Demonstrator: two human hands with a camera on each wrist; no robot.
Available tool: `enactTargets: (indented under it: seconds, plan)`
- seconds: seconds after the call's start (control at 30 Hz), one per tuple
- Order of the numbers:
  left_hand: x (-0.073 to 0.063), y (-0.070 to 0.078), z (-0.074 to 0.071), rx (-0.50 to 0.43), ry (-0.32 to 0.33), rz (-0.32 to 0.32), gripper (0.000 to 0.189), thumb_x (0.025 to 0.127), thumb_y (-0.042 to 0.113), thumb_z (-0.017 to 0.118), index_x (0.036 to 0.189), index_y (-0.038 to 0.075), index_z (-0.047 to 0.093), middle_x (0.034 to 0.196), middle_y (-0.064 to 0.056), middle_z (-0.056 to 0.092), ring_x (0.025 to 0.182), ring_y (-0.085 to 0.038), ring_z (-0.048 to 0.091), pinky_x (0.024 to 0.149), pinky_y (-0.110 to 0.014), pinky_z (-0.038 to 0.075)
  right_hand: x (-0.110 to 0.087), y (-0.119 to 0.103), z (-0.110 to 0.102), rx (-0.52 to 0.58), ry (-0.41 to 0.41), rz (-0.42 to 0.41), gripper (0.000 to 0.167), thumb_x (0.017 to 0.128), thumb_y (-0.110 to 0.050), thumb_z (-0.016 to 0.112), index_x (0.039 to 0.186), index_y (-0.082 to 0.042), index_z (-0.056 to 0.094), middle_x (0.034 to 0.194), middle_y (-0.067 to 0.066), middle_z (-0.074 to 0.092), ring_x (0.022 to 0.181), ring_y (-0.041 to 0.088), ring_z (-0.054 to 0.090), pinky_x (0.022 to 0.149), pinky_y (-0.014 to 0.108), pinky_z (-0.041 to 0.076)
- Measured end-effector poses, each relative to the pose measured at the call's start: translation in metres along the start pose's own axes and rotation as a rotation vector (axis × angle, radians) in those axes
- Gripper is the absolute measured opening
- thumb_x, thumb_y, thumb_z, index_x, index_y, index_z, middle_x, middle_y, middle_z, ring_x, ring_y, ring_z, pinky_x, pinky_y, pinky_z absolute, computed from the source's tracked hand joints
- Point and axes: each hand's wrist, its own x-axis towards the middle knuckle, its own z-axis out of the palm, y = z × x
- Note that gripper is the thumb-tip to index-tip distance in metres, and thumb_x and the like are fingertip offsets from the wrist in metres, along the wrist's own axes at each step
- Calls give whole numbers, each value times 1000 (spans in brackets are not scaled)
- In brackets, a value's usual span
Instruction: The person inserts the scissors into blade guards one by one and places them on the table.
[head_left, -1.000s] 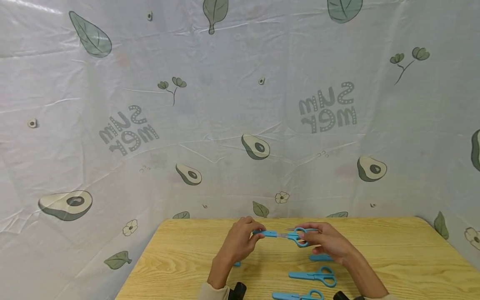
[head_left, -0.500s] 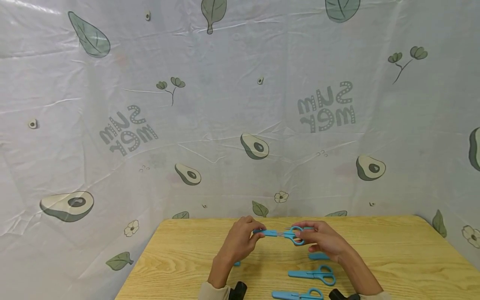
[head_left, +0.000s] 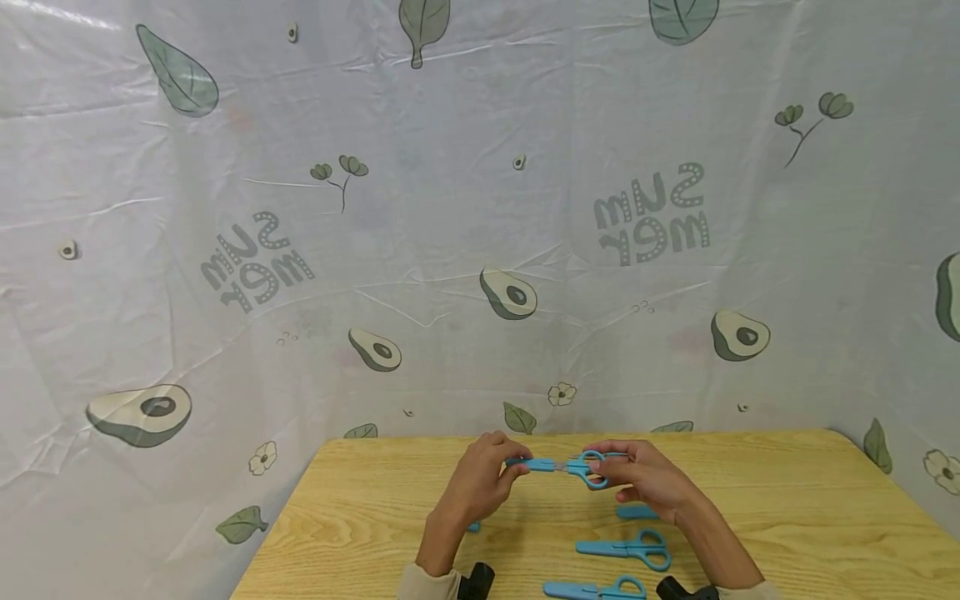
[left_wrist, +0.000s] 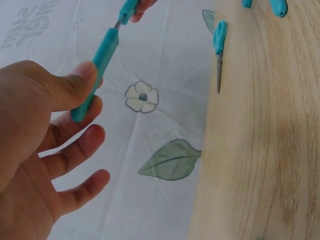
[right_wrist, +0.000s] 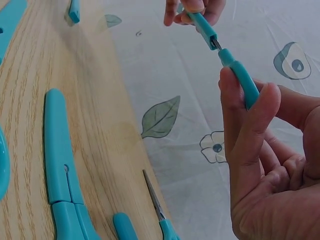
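My left hand (head_left: 480, 477) pinches a blue blade cover (left_wrist: 100, 62) between thumb and index finger, the other fingers spread apart in the left wrist view. In my right hand (head_left: 654, 483) a pair of blue-handled scissors (right_wrist: 242, 80) is pinched by its handle loops. The blades point left into the cover's mouth, and only a short strip of bare metal shows between cover and handles. Both are held up above the table. Beyond the right hand lies a second pair of scissors (right_wrist: 157, 202) with bare blades, partly hidden in the head view.
Below the right hand lies a loose blue cover (head_left: 637, 512). Nearer are covered scissors (head_left: 622, 549) and another covered pair (head_left: 595, 591) at the lower frame edge. A small blue piece (head_left: 474, 527) peeks out beside the left wrist. A printed sheet (head_left: 450, 250) hangs behind the wooden table (head_left: 360, 500).
My right hand has moved slightly left, bringing the scissors deeper into the cover, so less bare blade shows. The left hand has stayed in place.
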Motion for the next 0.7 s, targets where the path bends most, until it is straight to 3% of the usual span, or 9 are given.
enactTargets:
  seconds: [0.5,0.7]
  plan:
    - [-1,3,0,5,27,23,15,102,19,73,114,13,80,107,-5,71,97,-25,65,83,-27,53,2,4,0,1,-6,-14,59,110,-25,64,156,8,47,101,-5,80,94,12,76,62,23,51]
    - [-1,2,1,17,30,17,16,102,21,73,114,15,81,106,-4,72,95,-21,62,83,-28,52,2,5,3,5,4,-22,59,110,-24,64,155,9,47,97,-5,81,93,13,76,59,21,48]
